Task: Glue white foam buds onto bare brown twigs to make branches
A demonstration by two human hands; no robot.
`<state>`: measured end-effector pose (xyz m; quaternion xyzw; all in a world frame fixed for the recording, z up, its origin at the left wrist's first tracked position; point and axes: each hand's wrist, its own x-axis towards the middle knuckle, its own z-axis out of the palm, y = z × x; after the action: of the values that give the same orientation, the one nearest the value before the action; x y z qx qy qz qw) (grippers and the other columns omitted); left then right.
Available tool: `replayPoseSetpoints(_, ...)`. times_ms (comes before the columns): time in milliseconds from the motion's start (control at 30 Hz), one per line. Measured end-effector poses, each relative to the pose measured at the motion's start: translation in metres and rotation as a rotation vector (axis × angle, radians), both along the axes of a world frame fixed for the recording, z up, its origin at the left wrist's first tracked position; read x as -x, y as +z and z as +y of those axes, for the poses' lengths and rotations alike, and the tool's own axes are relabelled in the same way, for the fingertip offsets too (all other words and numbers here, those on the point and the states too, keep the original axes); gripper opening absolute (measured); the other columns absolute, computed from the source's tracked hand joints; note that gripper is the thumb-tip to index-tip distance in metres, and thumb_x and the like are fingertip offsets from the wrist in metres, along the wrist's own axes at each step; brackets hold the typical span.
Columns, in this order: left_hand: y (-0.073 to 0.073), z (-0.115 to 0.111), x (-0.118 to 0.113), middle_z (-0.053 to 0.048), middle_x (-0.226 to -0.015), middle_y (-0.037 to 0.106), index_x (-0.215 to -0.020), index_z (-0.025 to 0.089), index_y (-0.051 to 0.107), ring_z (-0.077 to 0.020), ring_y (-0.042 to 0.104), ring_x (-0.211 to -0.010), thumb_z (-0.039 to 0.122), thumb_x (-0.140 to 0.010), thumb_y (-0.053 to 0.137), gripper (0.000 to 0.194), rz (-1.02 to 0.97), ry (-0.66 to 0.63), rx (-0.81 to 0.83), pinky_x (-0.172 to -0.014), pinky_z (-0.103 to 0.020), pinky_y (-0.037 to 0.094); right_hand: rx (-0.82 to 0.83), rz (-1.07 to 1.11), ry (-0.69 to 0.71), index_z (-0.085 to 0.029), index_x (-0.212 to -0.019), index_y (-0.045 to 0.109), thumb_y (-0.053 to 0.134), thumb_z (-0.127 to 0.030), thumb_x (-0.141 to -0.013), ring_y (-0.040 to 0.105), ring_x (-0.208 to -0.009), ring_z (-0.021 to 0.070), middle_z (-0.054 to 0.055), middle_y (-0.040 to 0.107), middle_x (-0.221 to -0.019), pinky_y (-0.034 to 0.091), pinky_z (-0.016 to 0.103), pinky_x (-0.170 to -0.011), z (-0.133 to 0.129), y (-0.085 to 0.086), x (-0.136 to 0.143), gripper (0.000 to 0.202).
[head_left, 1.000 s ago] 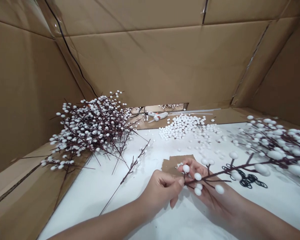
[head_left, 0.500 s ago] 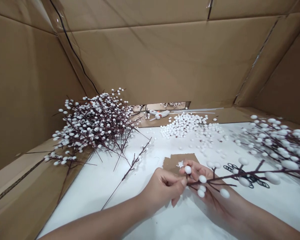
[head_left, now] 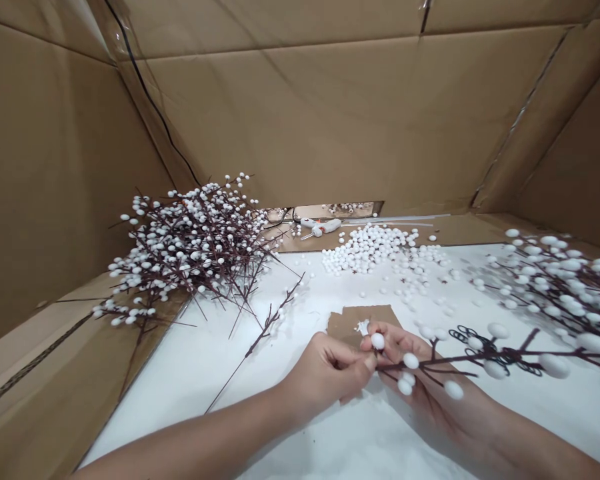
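My left hand [head_left: 330, 370] is closed, its thumb and forefinger pinching the near end of a brown artificial berry branch [head_left: 450, 361]. The branch points right and carries several white berries. Palm up beneath it, my right hand [head_left: 425, 400] has its fingertips closed around a white berry [head_left: 377, 341] at the branch's tip. Whether that berry is joined to a twig is hidden by the fingers. Just behind both hands lies a torn cardboard piece [head_left: 343, 322] with a white blob of glue [head_left: 363, 327] on it.
A heap of berry branches [head_left: 195, 240] stands at left, another cluster [head_left: 570, 280] at right. Loose white berries [head_left: 375, 247] lie at the back near a glue gun [head_left: 325, 227]. One branch [head_left: 270, 323] rests left of my hands. Black coils [head_left: 465, 331] lie at right. Cardboard walls [head_left: 305, 127] surround the table.
The branch's right part has swung slightly down and right, away from the right-hand cluster. Both hands keep the same grip; the whole view has shifted slightly.
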<state>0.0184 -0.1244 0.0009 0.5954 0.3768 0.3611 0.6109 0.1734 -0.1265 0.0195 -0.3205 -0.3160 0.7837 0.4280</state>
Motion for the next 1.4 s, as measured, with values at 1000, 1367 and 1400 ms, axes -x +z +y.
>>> replayPoseSetpoints(1000,-0.009,0.003,0.003,0.006,-0.04,0.026,-0.038,0.015,0.036,-0.0043,0.022,-0.042,0.05,-0.073,0.056,0.053,0.001,0.014,-0.04,-0.042,-0.025,0.015,-0.003,-0.015,0.02,-0.023,-0.081,0.067,0.071,-0.027,-0.07,0.058,-0.064,0.0112,0.001,0.065,-0.073,0.045,0.022,-0.07,0.0,-0.004,-0.002,0.013)
replayPoseSetpoints(1367,-0.011,0.003,0.004,0.005,-0.04,0.028,-0.04,0.015,0.04,-0.004,0.024,-0.041,0.047,-0.074,0.057,0.05,0.002,0.008,-0.029,-0.04,-0.023,0.015,-0.043,0.008,0.078,-0.022,-0.086,0.065,0.062,-0.025,-0.078,0.06,-0.075,0.0132,0.005,0.066,-0.086,0.046,0.022,-0.07,0.0,-0.01,-0.005,0.009)
replayPoseSetpoints(1400,-0.01,0.003,0.004,0.005,-0.04,0.028,-0.04,0.015,0.041,-0.004,0.023,-0.041,0.047,-0.074,0.057,0.05,0.001,0.01,-0.025,-0.04,-0.023,0.015,-0.049,0.002,0.077,-0.022,-0.086,0.065,0.064,-0.027,-0.076,0.061,-0.076,0.014,0.005,0.066,-0.086,0.046,0.023,-0.071,0.0,-0.01,-0.005,0.011)
